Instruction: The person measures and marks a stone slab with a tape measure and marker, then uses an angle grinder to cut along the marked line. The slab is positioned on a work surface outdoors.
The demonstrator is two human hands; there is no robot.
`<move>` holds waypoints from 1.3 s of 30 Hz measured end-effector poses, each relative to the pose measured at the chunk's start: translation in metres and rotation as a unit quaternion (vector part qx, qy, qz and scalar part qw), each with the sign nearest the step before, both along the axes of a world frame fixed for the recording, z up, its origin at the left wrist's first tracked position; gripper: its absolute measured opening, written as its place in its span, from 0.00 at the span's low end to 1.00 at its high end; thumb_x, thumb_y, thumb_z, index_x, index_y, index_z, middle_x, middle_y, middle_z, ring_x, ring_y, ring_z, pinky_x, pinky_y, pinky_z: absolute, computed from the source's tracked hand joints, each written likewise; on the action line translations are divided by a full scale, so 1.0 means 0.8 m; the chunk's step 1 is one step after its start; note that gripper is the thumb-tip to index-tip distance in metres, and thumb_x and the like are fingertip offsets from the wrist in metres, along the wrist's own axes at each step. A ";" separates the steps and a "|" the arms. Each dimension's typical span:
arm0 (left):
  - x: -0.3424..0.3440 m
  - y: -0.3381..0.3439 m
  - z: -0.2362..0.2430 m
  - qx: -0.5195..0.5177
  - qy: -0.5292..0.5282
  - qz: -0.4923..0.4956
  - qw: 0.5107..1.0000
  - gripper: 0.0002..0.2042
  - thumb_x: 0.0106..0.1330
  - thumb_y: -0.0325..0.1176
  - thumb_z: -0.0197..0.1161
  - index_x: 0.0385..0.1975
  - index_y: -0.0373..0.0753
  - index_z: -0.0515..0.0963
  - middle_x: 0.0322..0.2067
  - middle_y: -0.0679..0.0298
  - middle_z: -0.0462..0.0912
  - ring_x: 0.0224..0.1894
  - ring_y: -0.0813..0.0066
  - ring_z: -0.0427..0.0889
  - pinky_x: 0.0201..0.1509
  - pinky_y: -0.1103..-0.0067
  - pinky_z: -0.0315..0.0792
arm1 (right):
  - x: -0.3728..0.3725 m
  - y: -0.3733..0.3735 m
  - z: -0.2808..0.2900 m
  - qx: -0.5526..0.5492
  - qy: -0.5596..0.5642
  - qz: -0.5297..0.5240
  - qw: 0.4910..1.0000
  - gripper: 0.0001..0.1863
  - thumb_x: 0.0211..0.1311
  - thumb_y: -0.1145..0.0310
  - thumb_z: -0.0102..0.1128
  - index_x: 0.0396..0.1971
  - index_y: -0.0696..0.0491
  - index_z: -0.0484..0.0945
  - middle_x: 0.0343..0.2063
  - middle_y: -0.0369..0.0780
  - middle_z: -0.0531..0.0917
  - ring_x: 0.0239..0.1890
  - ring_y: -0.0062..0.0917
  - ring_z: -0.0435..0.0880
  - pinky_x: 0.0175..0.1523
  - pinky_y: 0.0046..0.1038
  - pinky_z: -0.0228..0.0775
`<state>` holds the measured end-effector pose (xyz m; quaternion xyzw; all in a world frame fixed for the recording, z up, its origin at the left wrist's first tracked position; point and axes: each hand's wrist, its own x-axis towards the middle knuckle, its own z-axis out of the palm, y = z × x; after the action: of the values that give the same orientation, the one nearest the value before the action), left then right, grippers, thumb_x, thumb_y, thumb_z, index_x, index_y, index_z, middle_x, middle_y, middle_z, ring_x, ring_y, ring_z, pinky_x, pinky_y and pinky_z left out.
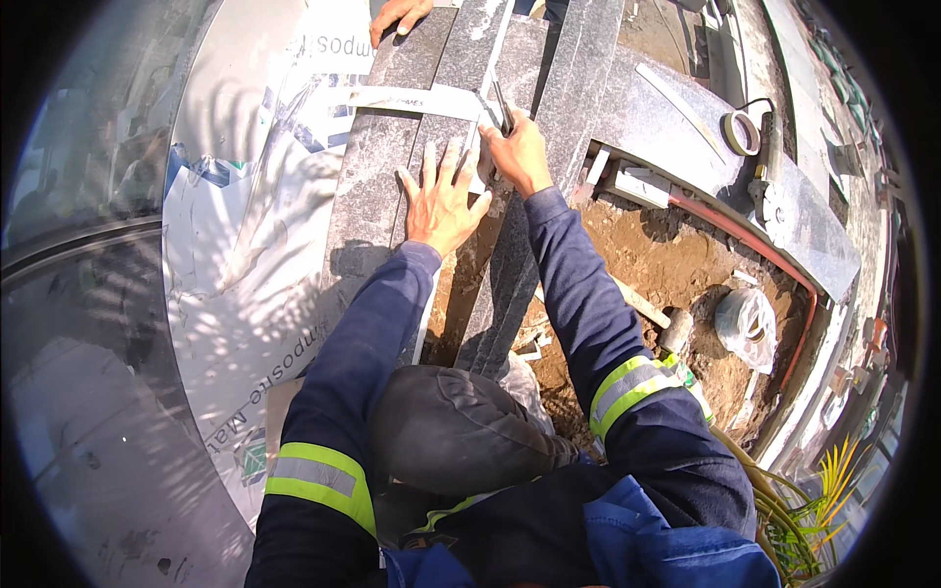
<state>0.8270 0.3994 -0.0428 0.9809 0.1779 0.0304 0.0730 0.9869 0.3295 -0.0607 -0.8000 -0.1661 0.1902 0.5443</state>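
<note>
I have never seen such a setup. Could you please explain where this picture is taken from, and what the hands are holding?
There is no machine, only a person working bare-handed. The single picture comes from a fisheye camera on their head, looking down, so straight edges look bent. The left hand lies flat, fingers spread, on grey slabs, holding nothing. The right hand holds a slim dark tool beside a white strip that lies across the slabs. At the top is another person's hand. On the right, there is a pale roll.
</note>
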 end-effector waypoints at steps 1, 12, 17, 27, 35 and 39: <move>0.000 0.001 0.000 0.001 0.008 -0.001 1.000 0.37 0.72 0.55 0.58 0.79 0.51 0.55 0.79 0.58 0.54 0.79 0.43 0.49 0.72 0.28 0.42 | 0.000 0.000 0.000 0.007 0.000 -0.002 1.000 0.24 0.61 0.65 0.68 0.55 0.61 0.79 0.45 0.55 0.88 0.50 0.44 0.88 0.58 0.37 0.76; 0.004 0.001 -0.006 0.007 0.026 0.000 1.000 0.36 0.75 0.55 0.54 0.79 0.52 0.54 0.80 0.63 0.51 0.80 0.44 0.46 0.72 0.28 0.40 | 0.002 -0.002 0.003 0.020 0.017 -0.003 1.000 0.24 0.61 0.66 0.69 0.54 0.62 0.80 0.44 0.54 0.88 0.49 0.43 0.88 0.57 0.36 0.77; 0.006 -0.001 -0.004 -0.005 0.026 0.009 1.000 0.36 0.74 0.54 0.55 0.79 0.52 0.54 0.80 0.62 0.51 0.80 0.43 0.46 0.73 0.29 0.40 | 0.008 0.002 0.000 -0.028 0.009 0.007 1.000 0.26 0.61 0.65 0.70 0.56 0.62 0.80 0.45 0.51 0.89 0.47 0.34 0.89 0.55 0.34 0.77; 0.004 0.000 -0.002 -0.011 0.027 0.011 1.000 0.34 0.74 0.54 0.55 0.76 0.47 0.61 0.79 0.59 0.51 0.80 0.45 0.46 0.73 0.28 0.38 | 0.013 -0.038 0.032 -0.011 -0.079 -0.023 0.997 0.20 0.68 0.61 0.63 0.50 0.61 0.81 0.36 0.50 0.88 0.40 0.37 0.88 0.49 0.36 0.77; 0.000 0.001 -0.005 -0.005 -0.004 0.008 1.000 0.34 0.73 0.53 0.57 0.75 0.46 0.62 0.78 0.58 0.53 0.79 0.41 0.48 0.71 0.27 0.42 | 0.072 -0.027 0.060 0.247 -0.034 -0.081 0.965 0.15 0.78 0.56 0.60 0.37 0.52 0.82 0.25 0.25 0.69 0.27 0.10 0.63 0.33 0.17 0.58; 0.003 0.000 0.000 -0.026 0.011 0.008 1.000 0.34 0.74 0.54 0.55 0.77 0.49 0.59 0.79 0.59 0.51 0.80 0.42 0.46 0.72 0.27 0.38 | 0.092 0.019 0.071 0.209 0.019 0.069 0.975 0.22 0.74 0.54 0.66 0.24 0.53 0.75 0.19 0.28 0.71 0.23 0.11 0.66 0.27 0.22 0.60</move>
<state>0.8295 0.3996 -0.0424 0.9774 0.1872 0.0151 0.0966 1.0609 0.3444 -0.0038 -0.6516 -0.2463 0.2032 0.6881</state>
